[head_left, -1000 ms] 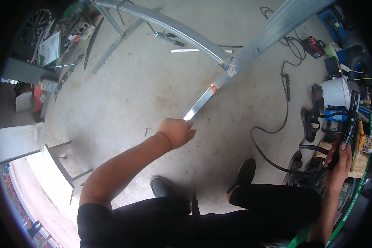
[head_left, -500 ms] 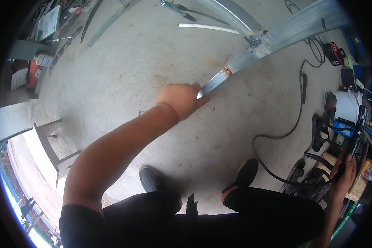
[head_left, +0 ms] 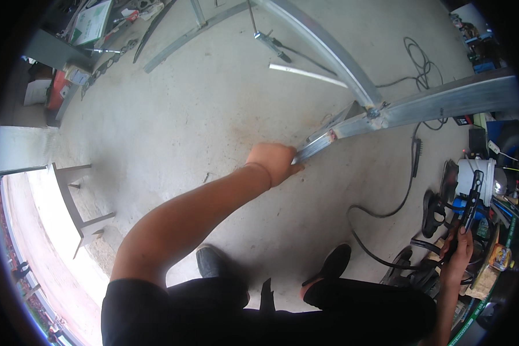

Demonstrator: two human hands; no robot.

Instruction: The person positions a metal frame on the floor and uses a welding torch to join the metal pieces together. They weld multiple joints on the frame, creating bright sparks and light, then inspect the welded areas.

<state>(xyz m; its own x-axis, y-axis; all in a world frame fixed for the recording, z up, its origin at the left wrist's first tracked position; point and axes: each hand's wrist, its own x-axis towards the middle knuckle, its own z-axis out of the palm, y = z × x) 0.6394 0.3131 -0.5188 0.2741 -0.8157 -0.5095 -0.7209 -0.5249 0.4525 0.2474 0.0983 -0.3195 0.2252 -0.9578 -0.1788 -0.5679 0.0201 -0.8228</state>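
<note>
The free end of a long silvery metal bar [head_left: 352,124] is gripped in the left hand [head_left: 274,162], fingers wrapped fully round it, out over the pale concrete floor [head_left: 202,115]. Over on the right, a slim black handled tool [head_left: 472,199] is clasped in the right hand [head_left: 458,254], held upright beside a heap of black cables [head_left: 386,216] and gear.
</note>
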